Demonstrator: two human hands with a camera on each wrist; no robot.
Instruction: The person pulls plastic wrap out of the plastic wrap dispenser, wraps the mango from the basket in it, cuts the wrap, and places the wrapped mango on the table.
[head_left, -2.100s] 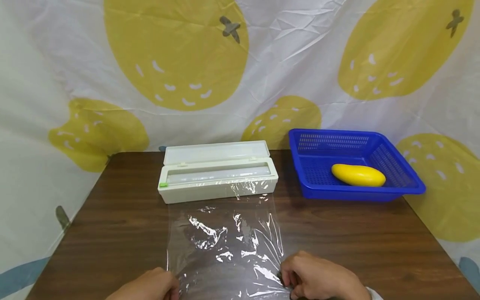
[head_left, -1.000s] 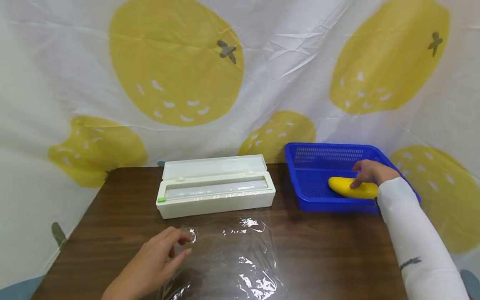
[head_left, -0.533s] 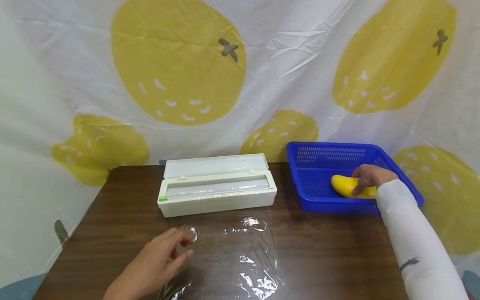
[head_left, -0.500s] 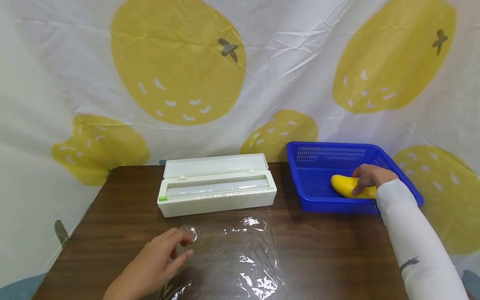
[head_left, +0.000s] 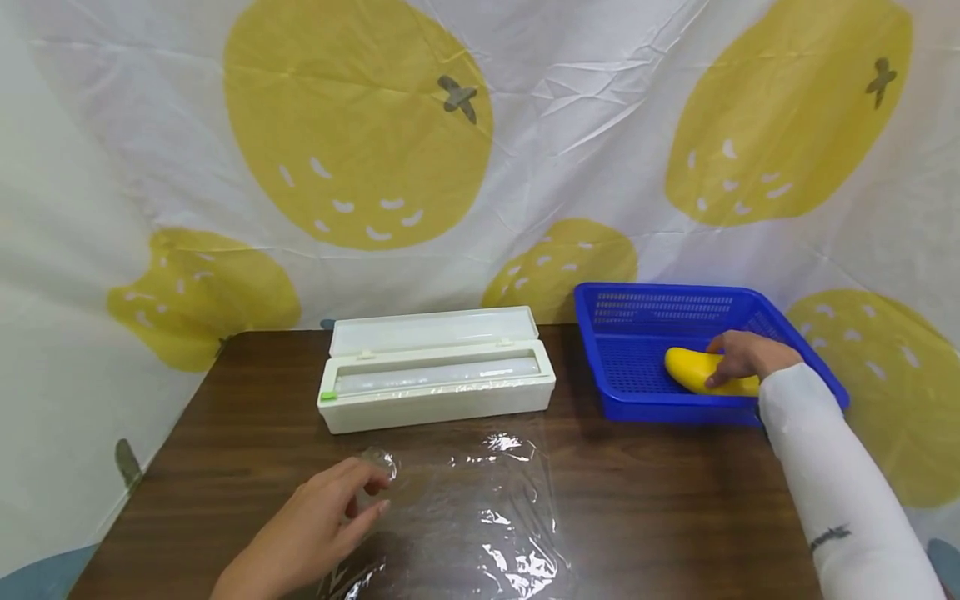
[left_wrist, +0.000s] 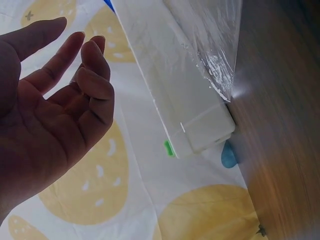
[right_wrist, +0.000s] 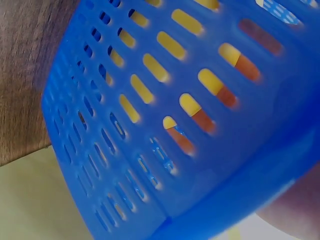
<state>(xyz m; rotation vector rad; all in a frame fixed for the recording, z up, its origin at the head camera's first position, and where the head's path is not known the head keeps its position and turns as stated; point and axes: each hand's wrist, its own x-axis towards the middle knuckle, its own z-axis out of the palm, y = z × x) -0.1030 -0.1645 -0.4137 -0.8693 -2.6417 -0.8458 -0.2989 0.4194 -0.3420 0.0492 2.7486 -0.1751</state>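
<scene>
Your right hand [head_left: 750, 353] has let go of the clear film [head_left: 495, 517], left of the blue basket [head_left: 675, 411], and now grips the yellow fruit [head_left: 686, 368] inside this basket; so it is held, not yet lifted out. Your left hand [head_left: 322, 521], also left of the basket, holds nothing.

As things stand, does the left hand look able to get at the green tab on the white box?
Probably yes: the left hand holds nothing, and nothing stands between it and the green tab at the near left corner of the white box.
</scene>
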